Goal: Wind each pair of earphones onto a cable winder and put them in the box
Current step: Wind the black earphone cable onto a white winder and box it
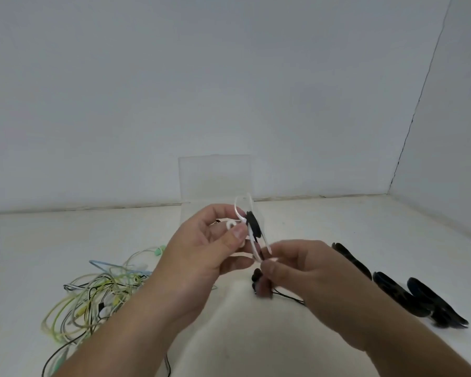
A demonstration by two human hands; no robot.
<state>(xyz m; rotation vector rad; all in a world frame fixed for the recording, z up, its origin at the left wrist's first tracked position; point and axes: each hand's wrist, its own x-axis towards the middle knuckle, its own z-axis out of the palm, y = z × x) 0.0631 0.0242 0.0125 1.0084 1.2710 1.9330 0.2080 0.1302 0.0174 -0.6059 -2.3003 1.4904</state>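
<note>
white table, winder upright, edge-on

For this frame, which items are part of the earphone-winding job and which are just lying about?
Job: left hand holding the winder; right hand pinching the white earphones; tangled earphone pile; spare winders; clear box.
Lying about: nothing unrelated visible, only the table and wall.
</note>
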